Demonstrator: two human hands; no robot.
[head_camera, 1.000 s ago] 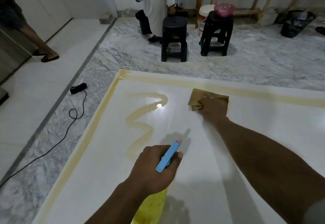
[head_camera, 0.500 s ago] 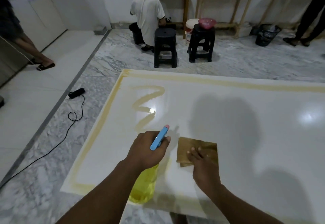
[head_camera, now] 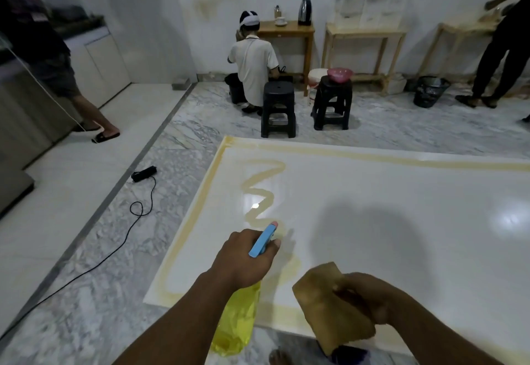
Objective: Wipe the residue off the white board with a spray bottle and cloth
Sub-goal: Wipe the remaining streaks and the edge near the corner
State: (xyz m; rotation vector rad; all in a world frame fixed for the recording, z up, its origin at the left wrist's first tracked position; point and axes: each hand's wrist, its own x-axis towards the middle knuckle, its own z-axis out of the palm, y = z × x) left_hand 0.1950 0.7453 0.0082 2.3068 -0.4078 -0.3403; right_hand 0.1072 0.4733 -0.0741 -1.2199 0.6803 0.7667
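Spray bottle (head_camera: 238, 318) tilted, nozzle away over white board (head_camera: 372, 207), in left hand (head_camera: 243, 255) fingers' grip; cloth (head_camera: 327, 307) in right hand (head_camera: 372, 298) fingers' pinch.

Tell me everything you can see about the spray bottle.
The spray bottle has a translucent yellow plastic-looking body and a blue spray head with a pink nozzle tip. The left hand grips its neck. It is held in the air, tilted, nozzle pointing forward over the near left corner of the white board; nothing else touches it.
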